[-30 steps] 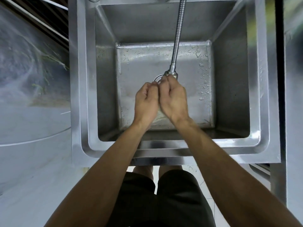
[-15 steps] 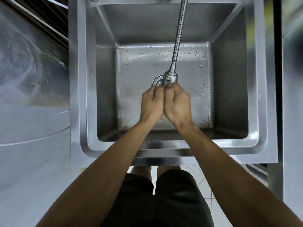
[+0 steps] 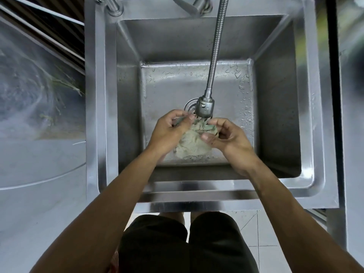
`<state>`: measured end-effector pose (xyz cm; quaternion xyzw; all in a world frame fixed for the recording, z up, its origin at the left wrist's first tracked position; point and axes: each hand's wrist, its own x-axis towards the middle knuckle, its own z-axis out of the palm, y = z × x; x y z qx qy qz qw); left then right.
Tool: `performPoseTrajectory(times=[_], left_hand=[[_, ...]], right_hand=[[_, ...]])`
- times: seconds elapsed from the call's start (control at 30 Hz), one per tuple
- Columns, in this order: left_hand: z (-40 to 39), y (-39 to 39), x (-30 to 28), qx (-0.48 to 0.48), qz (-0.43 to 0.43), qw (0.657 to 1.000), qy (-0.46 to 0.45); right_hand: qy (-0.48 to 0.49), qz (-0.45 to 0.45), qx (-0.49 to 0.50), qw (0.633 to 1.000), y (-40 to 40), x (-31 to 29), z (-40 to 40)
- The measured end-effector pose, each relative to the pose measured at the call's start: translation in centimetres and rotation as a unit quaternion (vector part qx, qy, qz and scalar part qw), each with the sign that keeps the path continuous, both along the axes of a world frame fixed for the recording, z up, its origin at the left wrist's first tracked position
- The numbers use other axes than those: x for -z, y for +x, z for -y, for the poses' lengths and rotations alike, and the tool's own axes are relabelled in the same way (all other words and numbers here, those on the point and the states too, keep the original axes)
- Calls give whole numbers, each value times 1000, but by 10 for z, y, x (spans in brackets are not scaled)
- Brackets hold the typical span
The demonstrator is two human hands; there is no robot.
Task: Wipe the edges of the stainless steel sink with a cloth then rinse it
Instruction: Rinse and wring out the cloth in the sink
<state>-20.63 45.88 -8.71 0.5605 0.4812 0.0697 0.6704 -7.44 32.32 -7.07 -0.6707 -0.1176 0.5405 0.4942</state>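
Observation:
A wet, grey-green cloth (image 3: pixel 194 140) hangs bunched between my two hands over the basin of the stainless steel sink (image 3: pixel 307 115). My left hand (image 3: pixel 169 131) pinches the cloth's upper left part with thumb and fingers. My right hand (image 3: pixel 226 139) pinches its upper right part. Both hands sit just below the spray head (image 3: pixel 204 107) of the flexible metal faucet hose (image 3: pixel 215 48). The drain ring (image 3: pixel 190 104) shows behind the spray head. Water drops dot the basin floor.
The sink's flat rim (image 3: pixel 197 196) runs along the near edge in front of my legs. A faucet lever (image 3: pixel 187 5) and a second tap base (image 3: pixel 115 8) stand on the back rim. A steel counter (image 3: pixel 39 174) lies to the left, a dark gap and another steel surface to the right.
My fists were pressed together around the cloth, squeezing it. They have drawn apart and the cloth now shows, spread between them.

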Motion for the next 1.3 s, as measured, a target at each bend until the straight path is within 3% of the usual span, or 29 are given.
performPoseTrajectory(times=[0.07,0.17,0.23,0.3,0.43,0.5,0.67,0.9,1.13,1.3], left_hand=[[-2,2,6,7,-35,997,71],[-25,6,18,87,-137,971,178],[-55,17,21,72,-164,965,192],[-87,47,11,8,-121,976,182],[-124,125,-37,-90,24,996,9],[-127,148,-46,-124,49,991,-23],[-130,159,-39,-204,75,975,-44],[-145,162,-34,-178,64,982,14],[-148,156,-10,-150,85,967,189],[-157,150,0,-8,22,883,469]], right_hand=[[-14,15,-47,999,1,-1,-1],[-40,135,-67,988,2,-6,-9],[-52,197,-90,975,3,-12,-12],[-55,236,-125,962,5,-15,-13],[-70,236,-134,960,14,-13,-16],[-70,247,-139,957,17,-12,-18],[-51,238,-135,961,21,-16,-26],[-14,209,-171,963,45,-28,-40],[12,162,-188,969,67,-32,-66],[51,150,-194,968,89,-38,-85]])
